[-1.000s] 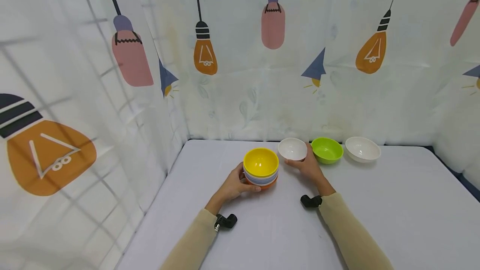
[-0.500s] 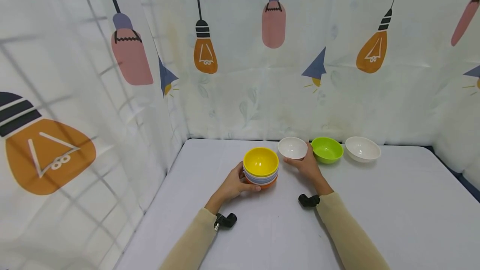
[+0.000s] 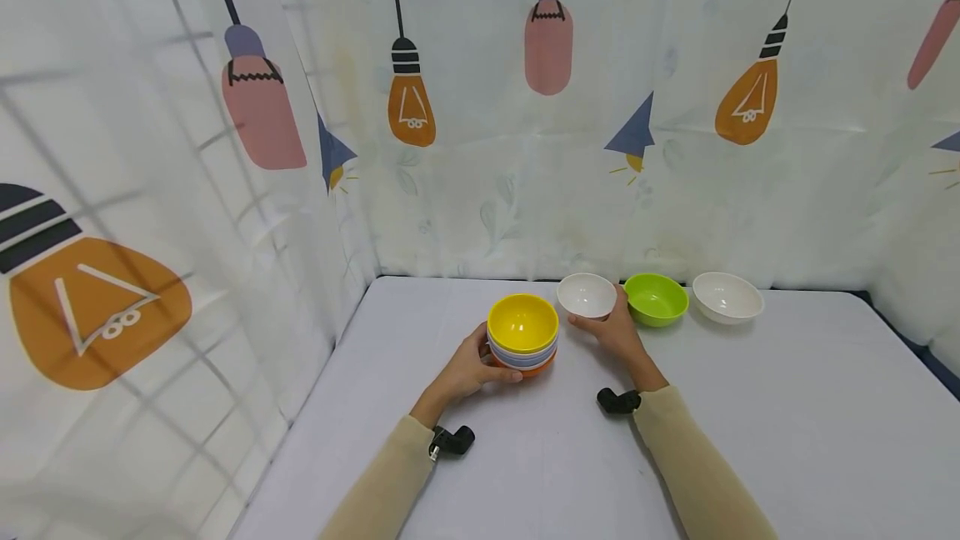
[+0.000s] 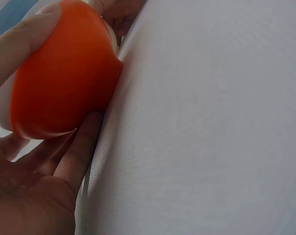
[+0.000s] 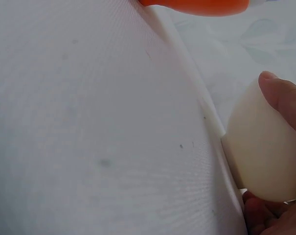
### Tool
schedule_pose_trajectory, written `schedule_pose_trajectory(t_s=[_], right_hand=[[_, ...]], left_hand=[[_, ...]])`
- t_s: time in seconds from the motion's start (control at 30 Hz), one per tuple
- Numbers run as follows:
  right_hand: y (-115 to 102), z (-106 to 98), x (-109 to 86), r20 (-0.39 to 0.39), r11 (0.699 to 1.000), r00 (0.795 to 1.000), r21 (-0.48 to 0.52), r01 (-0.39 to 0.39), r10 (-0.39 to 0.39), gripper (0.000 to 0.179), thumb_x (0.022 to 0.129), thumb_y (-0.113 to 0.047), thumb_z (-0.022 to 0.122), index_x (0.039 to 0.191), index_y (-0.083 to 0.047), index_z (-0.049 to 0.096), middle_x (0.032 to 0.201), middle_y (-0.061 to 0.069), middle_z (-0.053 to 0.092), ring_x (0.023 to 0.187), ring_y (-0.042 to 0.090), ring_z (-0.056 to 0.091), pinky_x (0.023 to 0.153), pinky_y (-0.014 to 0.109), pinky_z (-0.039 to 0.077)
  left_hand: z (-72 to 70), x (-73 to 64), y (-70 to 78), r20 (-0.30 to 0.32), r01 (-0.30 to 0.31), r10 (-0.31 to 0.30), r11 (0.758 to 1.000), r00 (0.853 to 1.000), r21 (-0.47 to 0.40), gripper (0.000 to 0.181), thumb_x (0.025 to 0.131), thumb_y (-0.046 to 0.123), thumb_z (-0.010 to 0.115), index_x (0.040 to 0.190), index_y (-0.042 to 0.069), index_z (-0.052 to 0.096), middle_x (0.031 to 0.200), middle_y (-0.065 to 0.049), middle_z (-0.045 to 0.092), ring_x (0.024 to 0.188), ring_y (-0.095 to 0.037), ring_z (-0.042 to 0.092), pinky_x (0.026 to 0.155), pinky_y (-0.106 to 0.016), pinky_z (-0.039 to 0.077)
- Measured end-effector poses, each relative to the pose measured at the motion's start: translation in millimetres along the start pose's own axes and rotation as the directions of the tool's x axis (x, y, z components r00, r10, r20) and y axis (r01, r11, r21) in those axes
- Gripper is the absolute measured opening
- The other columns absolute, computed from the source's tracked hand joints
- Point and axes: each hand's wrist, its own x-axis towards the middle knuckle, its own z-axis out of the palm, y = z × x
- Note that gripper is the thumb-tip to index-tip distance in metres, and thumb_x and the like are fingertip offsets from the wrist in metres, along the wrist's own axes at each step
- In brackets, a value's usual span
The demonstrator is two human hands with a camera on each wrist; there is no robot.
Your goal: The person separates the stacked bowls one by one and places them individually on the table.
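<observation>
A stack of nested bowls stands on the table, with a yellow bowl [image 3: 522,325] on top, pale bluish-white bowls in the middle and an orange bowl [image 4: 64,73] at the bottom. My left hand [image 3: 467,367] holds this stack from the left, thumb on the near side and fingers round the far side. To the right, my right hand [image 3: 613,330] grips a small white bowl [image 3: 586,296], thumb at its near side; the right wrist view shows the base of this white bowl [image 5: 265,142] down on the cloth.
A green bowl [image 3: 656,300] stands just right of my right hand, close to it. Further right is a wider white bowl [image 3: 726,298]. The white-covered table [image 3: 555,473] ends at the patterned curtain [image 3: 465,190] behind the bowls.
My right forearm has shifted slightly left since the earliest frame. Both hands keep their holds, and the bowls stay in place.
</observation>
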Motion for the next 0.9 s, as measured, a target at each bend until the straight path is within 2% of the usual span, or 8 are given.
schedule_pose_trajectory(t_s=[0.57, 0.9], right_hand=[[-5.5, 2.6, -0.4, -0.03, 1.0, 1.0, -0.01, 0.008, -0.008, 0.119, 0.081, -0.038, 0.088, 0.162, -0.012, 0.005, 0.162, 0.021, 0.028, 0.146, 0.04, 0.035, 0.123, 0.056, 0.034], [-10.1, 3.9, -2.5, -0.025, 0.999, 1.0, -0.05, -0.018, 0.017, 0.119, 0.083, -0.038, 0.087, 0.162, -0.009, 0.003, 0.163, 0.022, 0.026, 0.148, 0.041, 0.033, 0.123, 0.056, 0.033]], left_hand=[[0.1, 0.4, 1.8, -0.01, 0.005, -0.005, 1.0, 1.0, 0.004, 0.096, 0.075, 0.025, 0.093, 0.154, 0.023, 0.039, 0.151, 0.002, 0.052, 0.141, -0.024, 0.051, 0.124, -0.051, 0.034], [0.4, 0.4, 0.1, -0.001, 0.001, -0.001, 1.0, 1.0, 0.001, 0.096, 0.076, 0.024, 0.093, 0.154, 0.023, 0.039, 0.15, 0.001, 0.053, 0.139, -0.024, 0.052, 0.123, -0.05, 0.036]])
